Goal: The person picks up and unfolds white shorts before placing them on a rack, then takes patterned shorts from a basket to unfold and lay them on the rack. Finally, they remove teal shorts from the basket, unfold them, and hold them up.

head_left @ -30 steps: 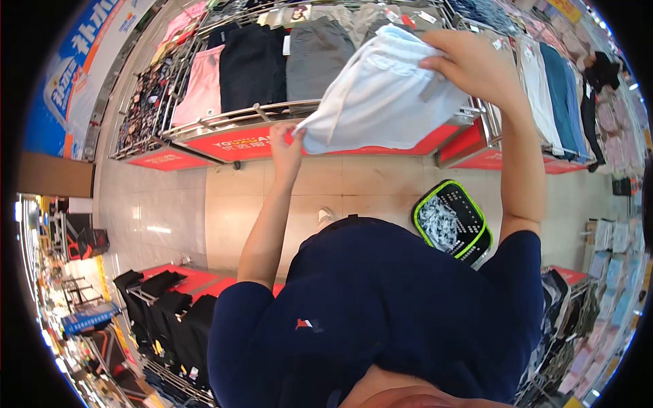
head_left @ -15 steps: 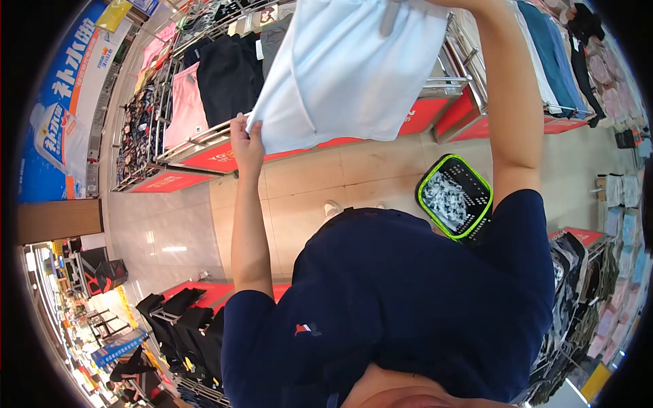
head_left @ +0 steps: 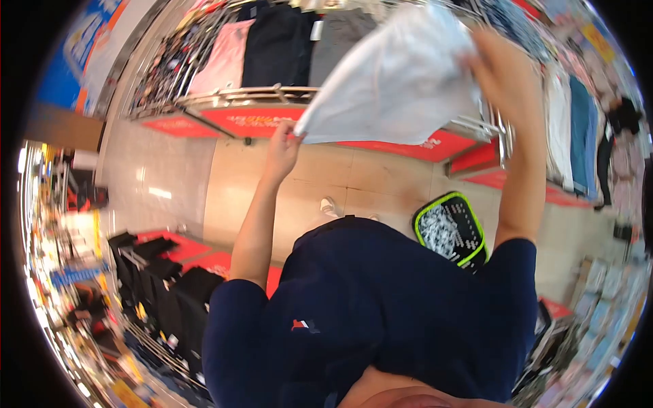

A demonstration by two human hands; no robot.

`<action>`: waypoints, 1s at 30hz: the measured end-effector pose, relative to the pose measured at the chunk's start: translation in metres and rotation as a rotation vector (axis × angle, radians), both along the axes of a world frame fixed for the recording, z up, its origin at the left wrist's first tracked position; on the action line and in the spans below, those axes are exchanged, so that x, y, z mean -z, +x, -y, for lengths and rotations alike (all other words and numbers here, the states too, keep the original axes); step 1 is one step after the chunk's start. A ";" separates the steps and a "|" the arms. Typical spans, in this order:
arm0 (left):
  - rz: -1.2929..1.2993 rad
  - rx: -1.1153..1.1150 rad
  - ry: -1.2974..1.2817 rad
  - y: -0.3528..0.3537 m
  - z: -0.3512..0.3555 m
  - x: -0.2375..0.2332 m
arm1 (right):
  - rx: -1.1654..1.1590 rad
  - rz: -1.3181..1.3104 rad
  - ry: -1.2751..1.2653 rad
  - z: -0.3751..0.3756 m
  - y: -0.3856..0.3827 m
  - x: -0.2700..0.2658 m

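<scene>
Pale blue shorts point(head_left: 401, 81) are stretched out in the air in front of the clothes rack, blurred by motion. My left hand point(head_left: 283, 146) pinches their lower left corner between thumb and fingers. At their upper right side is my right hand point(head_left: 493, 68), its fingers against or just beside the cloth. Motion smears those fingers, so their grip does not show. Behind the shorts hang grey point(head_left: 340, 41), black point(head_left: 279, 47) and pink garments point(head_left: 224, 58).
A black basket with a lime-green rim point(head_left: 416, 228) stands on the floor by my right side, a black-and-white patterned thing point(head_left: 439, 231) inside. Metal rails point(head_left: 231, 97) edge the rack ahead. Black clothes point(head_left: 194, 292) hang behind my left; white and teal garments point(head_left: 578, 129) hang at right.
The view has turned and shifted, so the rack appears further right. My right hand has come down from the waistband's top edge along the right side. The shorts have tilted; my left hand keeps its corner.
</scene>
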State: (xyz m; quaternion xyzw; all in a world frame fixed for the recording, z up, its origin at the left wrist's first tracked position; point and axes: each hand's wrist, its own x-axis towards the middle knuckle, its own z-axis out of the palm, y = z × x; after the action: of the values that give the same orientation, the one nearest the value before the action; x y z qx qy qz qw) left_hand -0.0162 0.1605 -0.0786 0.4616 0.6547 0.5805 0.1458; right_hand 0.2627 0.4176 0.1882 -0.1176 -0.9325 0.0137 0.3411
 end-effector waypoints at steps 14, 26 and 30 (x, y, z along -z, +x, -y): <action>0.297 -0.285 -0.217 0.018 0.243 0.046 | -1.045 0.425 -0.290 0.184 -0.011 0.062; 0.592 -0.347 0.028 -0.145 0.248 0.094 | -0.440 0.395 -0.416 0.184 -0.269 0.023; 0.573 -0.457 0.126 -0.219 0.228 0.085 | -0.457 0.318 -0.371 0.180 -0.364 0.012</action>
State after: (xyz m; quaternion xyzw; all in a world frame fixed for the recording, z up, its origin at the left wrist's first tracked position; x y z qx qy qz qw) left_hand -0.2355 -0.0671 -0.1633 0.1305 0.6364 0.7430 0.1608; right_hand -0.1016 0.2380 0.1765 0.0337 -0.9580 0.2409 0.1519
